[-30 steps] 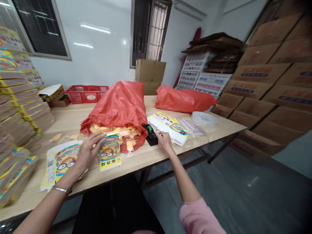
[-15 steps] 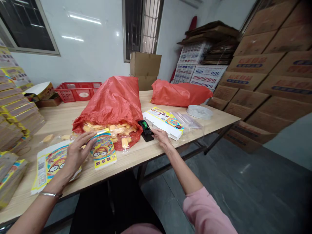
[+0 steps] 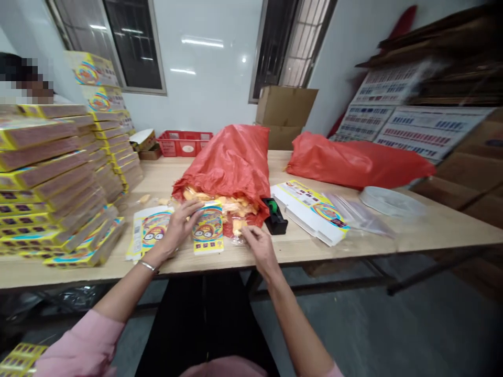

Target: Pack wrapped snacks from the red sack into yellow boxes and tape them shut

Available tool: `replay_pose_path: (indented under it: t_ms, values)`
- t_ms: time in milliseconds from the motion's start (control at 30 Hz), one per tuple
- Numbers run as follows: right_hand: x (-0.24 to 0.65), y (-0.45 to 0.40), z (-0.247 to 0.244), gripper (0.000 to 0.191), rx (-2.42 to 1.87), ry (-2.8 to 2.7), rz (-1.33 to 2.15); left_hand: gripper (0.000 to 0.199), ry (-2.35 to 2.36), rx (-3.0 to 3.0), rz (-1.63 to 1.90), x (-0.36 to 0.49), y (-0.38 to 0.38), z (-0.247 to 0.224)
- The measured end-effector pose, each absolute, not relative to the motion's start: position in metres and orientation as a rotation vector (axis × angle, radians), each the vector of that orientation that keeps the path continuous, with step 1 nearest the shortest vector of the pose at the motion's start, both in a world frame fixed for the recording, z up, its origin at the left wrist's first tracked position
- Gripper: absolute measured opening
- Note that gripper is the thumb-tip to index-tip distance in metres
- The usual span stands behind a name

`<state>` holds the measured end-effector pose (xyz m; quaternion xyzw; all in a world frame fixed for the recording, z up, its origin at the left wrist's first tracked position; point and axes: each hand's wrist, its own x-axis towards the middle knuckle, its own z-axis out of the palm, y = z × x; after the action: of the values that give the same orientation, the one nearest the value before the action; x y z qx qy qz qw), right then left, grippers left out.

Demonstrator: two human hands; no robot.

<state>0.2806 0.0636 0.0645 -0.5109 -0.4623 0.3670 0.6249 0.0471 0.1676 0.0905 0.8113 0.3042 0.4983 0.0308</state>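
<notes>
We find the left hand (image 3: 178,228) open, its fingers spread, with the fingertips (image 3: 193,205) resting on the top of a printed pouch (image 3: 207,235) that stands close to the desk's (image 3: 432,235) near edge; this is contact, not a grip, so a slight nudge could tip the pouch. The right hand (image 3: 261,251) is curled, its fingers at a small clear packet (image 3: 238,235) holding a yellow piece, but we cannot confirm a firm hold, and a weak pinch could drop it. To the left lies a flat printed bag (image 3: 151,233), close to the bracelet (image 3: 148,267) on the left wrist, which could catch on the film. Just ahead, the mouth of a red woven sack (image 3: 226,162) lies open, with yellow pieces (image 3: 220,201) heaped at it; a tug on the sack could send them across the desk. A black tape dispenser (image 3: 275,217) sits just beside the sack, within reach of a careless knock. Beyond stand a flat printed carton (image 3: 310,212) and clear plastic bags (image 3: 357,215). On the left, tall stacks of printed boxes (image 3: 51,178) rise unsecured and could slide if jolted.
</notes>
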Motion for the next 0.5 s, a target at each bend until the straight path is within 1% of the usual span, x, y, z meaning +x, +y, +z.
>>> replay_pose_path:
  t_ms: [33,100,200,267,367,500]
  values:
    - [0.261,0.068,0.073,0.04,-1.1,-1.072,0.94,0.025,0.926,2.501,1.539,0.047,0.166,0.09]
    - [0.229,0.082,0.088,0.04,-1.001,-1.09,1.03,0.025,0.891,2.509,1.543,0.046,0.164,0.09]
    - [0.204,0.106,0.1,0.038,-0.96,-1.132,0.999,0.024,0.855,2.519,1.569,0.047,0.161,0.089]
    - [0.198,0.118,0.101,0.04,-0.971,-1.145,0.988,0.022,0.847,2.535,1.576,0.047,0.16,0.09]
    - [0.196,0.125,0.099,0.042,-0.986,-1.094,1.058,0.022,0.864,2.568,1.516,0.046,0.159,0.093]
    - [0.199,0.125,0.099,0.042,-1.028,-1.041,1.161,0.032,0.888,2.599,1.388,0.042,0.16,0.1]
